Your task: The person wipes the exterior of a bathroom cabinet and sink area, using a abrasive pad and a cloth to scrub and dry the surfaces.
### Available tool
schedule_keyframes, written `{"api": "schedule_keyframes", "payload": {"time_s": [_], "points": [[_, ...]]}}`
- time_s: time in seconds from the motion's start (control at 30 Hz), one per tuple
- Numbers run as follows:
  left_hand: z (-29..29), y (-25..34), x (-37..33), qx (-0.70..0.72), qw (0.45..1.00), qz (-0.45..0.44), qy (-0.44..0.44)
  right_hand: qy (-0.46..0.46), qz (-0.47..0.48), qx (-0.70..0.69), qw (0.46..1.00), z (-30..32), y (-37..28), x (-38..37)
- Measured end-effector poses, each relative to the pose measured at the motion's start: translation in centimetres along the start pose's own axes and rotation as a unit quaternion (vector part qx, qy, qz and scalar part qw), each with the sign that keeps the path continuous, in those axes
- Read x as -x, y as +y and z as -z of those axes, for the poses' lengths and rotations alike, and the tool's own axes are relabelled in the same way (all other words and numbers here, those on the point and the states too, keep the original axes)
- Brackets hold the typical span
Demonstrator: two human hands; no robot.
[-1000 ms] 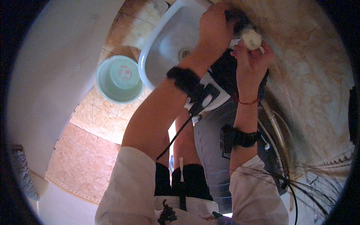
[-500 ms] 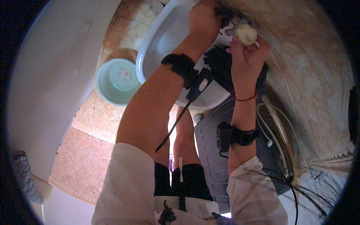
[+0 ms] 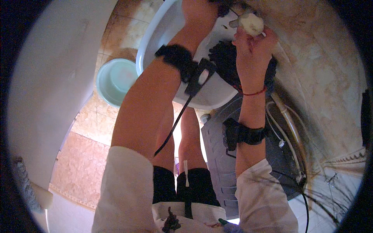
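Observation:
My right hand (image 3: 254, 46) is closed on a round cream-coloured thing (image 3: 251, 24) with a grey stub on its left side; its exact kind is unclear. Beneath that hand, a black, shaggy cloth-like bundle (image 3: 226, 61) lies in the white washbasin (image 3: 217, 97). My left hand (image 3: 199, 11) reaches over the basin at the top edge of the view. Something dark (image 3: 223, 8) is at its fingers, which are mostly cut off and in shadow.
A pale green plastic tub (image 3: 116, 83) stands on the tiled floor (image 3: 83, 165) left of the basin. A dark grey ribbed panel (image 3: 223, 155) lies below right, beside pipes and a hose (image 3: 289, 124) along the marbled wall (image 3: 322, 77). A white surface (image 3: 58, 77) rises at left.
My left hand has moved up and left with the dark thing at its fingers. My right hand and the cream thing have shifted slightly upward. The whole view has also moved a little.

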State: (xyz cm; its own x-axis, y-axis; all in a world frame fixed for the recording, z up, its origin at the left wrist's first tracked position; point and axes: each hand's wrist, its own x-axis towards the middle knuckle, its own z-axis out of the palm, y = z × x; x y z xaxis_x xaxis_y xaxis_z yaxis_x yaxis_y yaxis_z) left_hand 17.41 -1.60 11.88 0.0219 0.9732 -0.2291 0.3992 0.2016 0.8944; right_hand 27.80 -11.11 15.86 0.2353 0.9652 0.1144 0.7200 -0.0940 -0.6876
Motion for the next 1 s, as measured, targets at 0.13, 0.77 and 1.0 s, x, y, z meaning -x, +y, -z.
{"api": "schedule_keyframes", "payload": {"time_s": [0.13, 0.77, 1.0], "points": [[0.0, 0.6, 0.7, -0.043, 0.999, -0.025, -0.019, 0.009, -0.060, -0.075, 0.995, -0.2, 0.1, 0.2], [-2.4, -6.3, 1.6, 0.188, 0.979, 0.081, -0.025, 0.000, -0.059, 0.230, 0.971, 0.9, -2.2, -1.0], [-1.0, -7.0, 5.6, 0.396, 0.893, 0.125, -0.174, -0.012, 0.024, 0.275, 0.961, 1.6, -0.8, -1.5]]}}
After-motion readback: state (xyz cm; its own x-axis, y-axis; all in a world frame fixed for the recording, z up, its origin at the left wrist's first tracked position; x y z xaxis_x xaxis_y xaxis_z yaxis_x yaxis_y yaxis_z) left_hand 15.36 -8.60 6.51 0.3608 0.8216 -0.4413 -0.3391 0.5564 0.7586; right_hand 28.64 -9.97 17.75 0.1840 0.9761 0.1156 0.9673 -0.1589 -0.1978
